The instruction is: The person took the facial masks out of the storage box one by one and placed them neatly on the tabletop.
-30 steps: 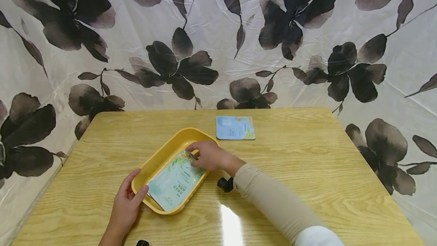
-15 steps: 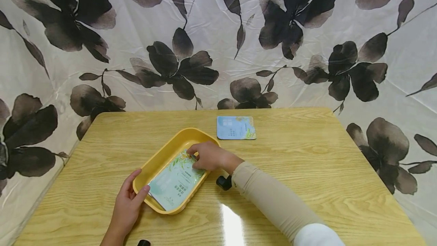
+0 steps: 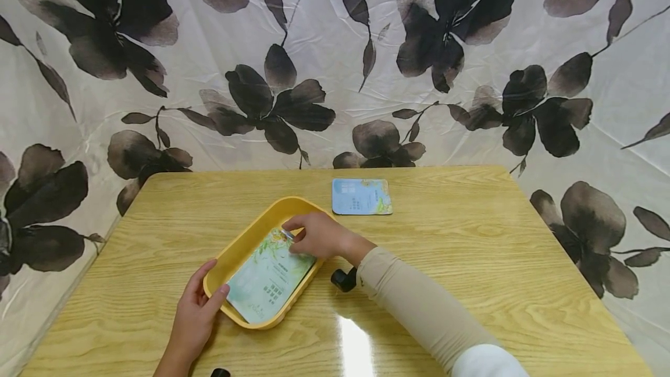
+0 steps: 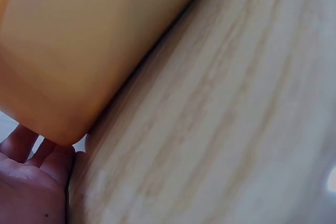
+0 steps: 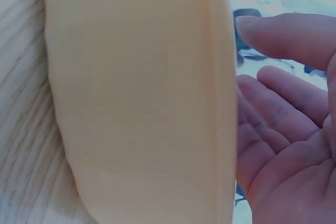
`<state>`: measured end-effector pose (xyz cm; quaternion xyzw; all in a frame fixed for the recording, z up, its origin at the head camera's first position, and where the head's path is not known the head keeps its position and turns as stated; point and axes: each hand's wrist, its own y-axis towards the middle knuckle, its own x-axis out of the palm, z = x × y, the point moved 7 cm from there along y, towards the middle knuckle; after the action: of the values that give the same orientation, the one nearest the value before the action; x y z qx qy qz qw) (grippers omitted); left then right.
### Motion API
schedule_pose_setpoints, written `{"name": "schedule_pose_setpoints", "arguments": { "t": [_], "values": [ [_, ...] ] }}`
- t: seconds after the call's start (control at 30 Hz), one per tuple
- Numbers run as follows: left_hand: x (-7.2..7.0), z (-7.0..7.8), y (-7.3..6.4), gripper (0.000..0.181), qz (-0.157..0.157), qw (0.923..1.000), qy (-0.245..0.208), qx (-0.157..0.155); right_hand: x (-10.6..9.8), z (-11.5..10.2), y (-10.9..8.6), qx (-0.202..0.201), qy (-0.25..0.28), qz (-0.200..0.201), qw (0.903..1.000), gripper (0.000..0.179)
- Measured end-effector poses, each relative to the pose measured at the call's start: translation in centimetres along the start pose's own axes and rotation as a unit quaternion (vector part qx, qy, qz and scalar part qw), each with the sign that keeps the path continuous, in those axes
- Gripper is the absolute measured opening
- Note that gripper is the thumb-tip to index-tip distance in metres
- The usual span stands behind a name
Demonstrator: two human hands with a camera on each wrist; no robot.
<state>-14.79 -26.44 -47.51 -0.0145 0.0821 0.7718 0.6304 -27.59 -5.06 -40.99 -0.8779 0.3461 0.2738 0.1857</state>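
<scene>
Gripping yellow tray [image 3: 241,249] with left hand [image 3: 196,308], right hand [image 3: 320,236] over green packet [image 3: 271,281]

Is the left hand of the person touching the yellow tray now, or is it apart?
Touching. The head view shows the left hand at the tray's near-left corner, its thumb lapped over the rim of the yellow tray.

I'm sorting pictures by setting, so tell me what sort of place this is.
Probably an indoor workspace: a wood-grain table, a floral sheet behind it, and a yellow tray holding a green packet.
</scene>
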Motion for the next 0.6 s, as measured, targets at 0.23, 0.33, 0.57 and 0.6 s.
{"name": "schedule_pose_setpoints", "arguments": {
  "t": [0.23, 0.33, 0.57, 0.6],
  "values": [
    [0.0, 0.0, 0.1, 0.056, 0.001, 1.0, 0.002, 0.005, 0.0, -0.7, 0.0, -0.031, 0.045, 0.006, 0.9985, 0.052],
    [0.0, 0.0, 0.1, 0.056, 0.0, 1.0, 0.005, 0.006, 0.3, -1.1, 0.0, -0.042, 0.052, -0.002, 0.9978, 0.051],
    [0.0, -0.1, 0.1, 0.056, 0.002, 1.0, 0.009, 0.002, 1.5, -1.8, -0.2, -0.06, 0.012, -0.024, 0.9979, 0.049],
    [0.0, -0.1, 0.1, 0.056, 0.003, 0.9999, 0.01, 0.003, 1.7, -1.8, -0.2, -0.059, 0.009, -0.025, 0.9979, 0.049]
  ]
}}
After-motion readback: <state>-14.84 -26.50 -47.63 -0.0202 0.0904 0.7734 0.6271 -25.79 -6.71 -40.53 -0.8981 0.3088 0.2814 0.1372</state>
